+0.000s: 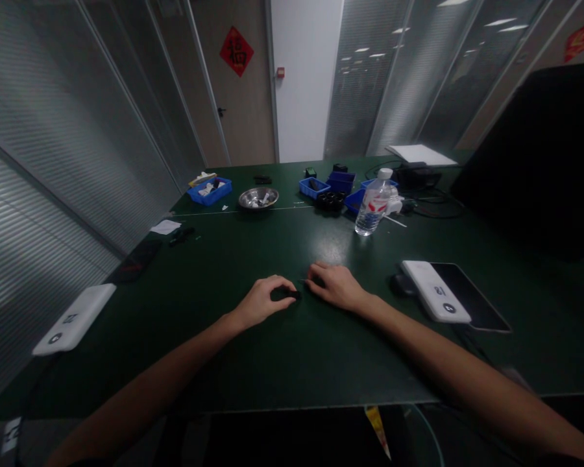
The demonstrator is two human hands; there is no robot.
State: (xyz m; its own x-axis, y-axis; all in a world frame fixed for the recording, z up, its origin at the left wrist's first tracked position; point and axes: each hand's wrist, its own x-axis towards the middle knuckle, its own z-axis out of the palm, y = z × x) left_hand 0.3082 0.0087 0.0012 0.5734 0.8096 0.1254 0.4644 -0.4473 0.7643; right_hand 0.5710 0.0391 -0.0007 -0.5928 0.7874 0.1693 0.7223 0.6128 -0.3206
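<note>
My left hand (267, 299) rests over the middle of the dark green table, thumb and fingers closed on a small black piece (296, 295). What kind of piece it is does not show. Just to its right, my right hand (335, 284) lies low on the table with thumb and forefinger pinched together. A thin, light sliver (303, 281) sticks out from its fingertips toward the left hand, too small to name. The two hands are close but apart.
A water bottle (374, 204) stands beyond my right hand. Blue trays (210, 191) and a metal bowl (258, 198) sit at the far side. White power banks (435, 292) lie left and right, the right one on a dark tablet (470, 297). A black monitor (535, 162) looms at right.
</note>
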